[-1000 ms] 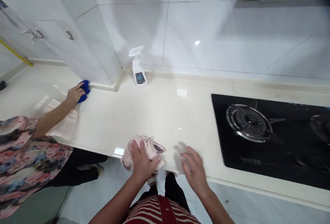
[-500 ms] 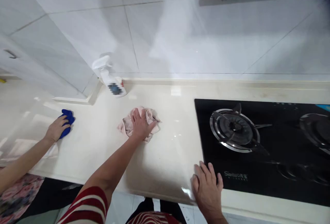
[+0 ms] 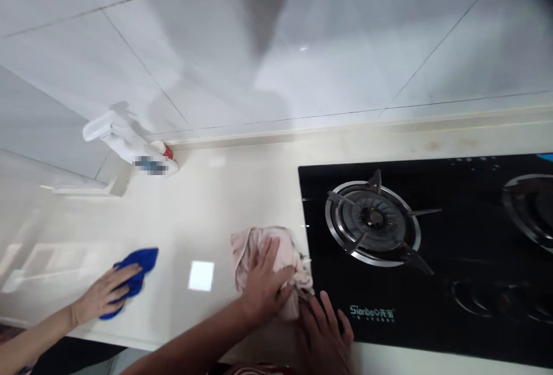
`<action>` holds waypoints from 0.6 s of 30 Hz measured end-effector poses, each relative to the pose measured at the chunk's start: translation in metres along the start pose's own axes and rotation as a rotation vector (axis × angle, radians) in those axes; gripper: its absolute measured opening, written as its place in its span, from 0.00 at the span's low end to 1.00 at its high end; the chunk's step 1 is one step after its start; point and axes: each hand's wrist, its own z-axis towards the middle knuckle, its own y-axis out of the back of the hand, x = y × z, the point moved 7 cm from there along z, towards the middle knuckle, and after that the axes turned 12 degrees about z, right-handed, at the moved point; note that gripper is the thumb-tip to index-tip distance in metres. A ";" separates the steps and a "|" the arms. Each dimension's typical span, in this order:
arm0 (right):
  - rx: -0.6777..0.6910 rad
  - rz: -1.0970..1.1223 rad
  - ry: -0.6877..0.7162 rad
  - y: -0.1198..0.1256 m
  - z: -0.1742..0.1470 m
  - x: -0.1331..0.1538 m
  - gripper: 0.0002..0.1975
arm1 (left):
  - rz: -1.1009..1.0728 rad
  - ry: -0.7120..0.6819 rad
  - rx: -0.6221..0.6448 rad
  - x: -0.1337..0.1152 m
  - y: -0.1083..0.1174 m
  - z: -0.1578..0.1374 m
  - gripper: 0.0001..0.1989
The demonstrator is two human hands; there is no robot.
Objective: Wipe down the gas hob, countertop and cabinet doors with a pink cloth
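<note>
My left hand point(image 3: 265, 286) presses down on a crumpled pink cloth point(image 3: 248, 248), its fingers bent into the fabric. The cloth lies on the cream countertop point(image 3: 194, 213), against the left edge of the black gas stove point(image 3: 458, 237). Close by, my right hand point(image 3: 326, 332) rests with fingers spread at the stove's front left corner. It holds nothing, and its index side is beside the lower end of the cloth.
At the left, another person's hand point(image 3: 101, 294) holds a blue cloth point(image 3: 138, 265) on the counter. A white spray bottle point(image 3: 125, 141) stands near the tiled wall point(image 3: 224, 58), with a red-and-white container point(image 3: 167, 151) behind it. A metal burner point(image 3: 371, 222) is on the stove.
My left hand has slid the pink cloth right and toward me, up to the stove. The other person's blue cloth has moved nearer the counter's front. The view has shifted.
</note>
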 end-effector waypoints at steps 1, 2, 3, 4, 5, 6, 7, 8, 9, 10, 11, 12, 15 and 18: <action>-0.015 -0.004 0.005 0.000 -0.001 -0.002 0.20 | 0.057 0.029 -0.003 0.005 0.005 -0.013 0.18; -0.026 -0.011 0.005 -0.001 -0.001 -0.003 0.21 | 0.111 0.078 -0.008 0.014 0.009 -0.020 0.18; -0.032 -0.020 0.007 -0.002 -0.001 -0.003 0.21 | 0.157 0.138 -0.017 0.026 0.013 -0.022 0.19; -0.034 -0.029 0.012 -0.003 -0.002 -0.003 0.21 | 0.192 0.206 -0.027 0.040 0.016 -0.018 0.20; -0.036 -0.040 0.019 -0.004 -0.002 -0.003 0.21 | 0.215 0.274 -0.035 0.055 0.018 -0.008 0.21; -0.038 -0.050 0.028 -0.005 -0.001 -0.003 0.21 | 0.227 0.334 -0.040 0.070 0.019 0.006 0.21; -0.045 -0.061 0.038 -0.005 -0.001 -0.003 0.20 | 0.231 0.384 -0.040 0.084 0.020 0.024 0.21; -0.055 -0.071 0.051 -0.004 -0.001 -0.002 0.20 | 0.227 0.416 -0.036 0.096 0.020 0.045 0.21; -0.063 -0.076 0.066 -0.003 0.000 -0.002 0.20 | 0.215 0.437 -0.016 0.107 0.019 0.069 0.20; -0.068 -0.076 0.075 -0.002 0.000 -0.001 0.20 | 0.196 0.449 -0.002 0.115 0.017 0.095 0.20; -0.071 -0.070 0.080 0.000 0.001 -0.001 0.21 | 0.170 0.463 0.014 0.121 0.015 0.121 0.21; -0.070 -0.057 0.078 0.001 0.001 -0.001 0.21 | 0.132 0.484 0.033 0.126 0.012 0.146 0.22; -0.068 0.000 0.053 0.007 0.004 0.001 0.21 | 0.029 0.590 0.052 0.131 0.001 0.211 0.27; -0.053 0.061 0.018 0.011 0.006 0.002 0.20 | 0.007 0.588 0.043 0.118 -0.011 0.249 0.30</action>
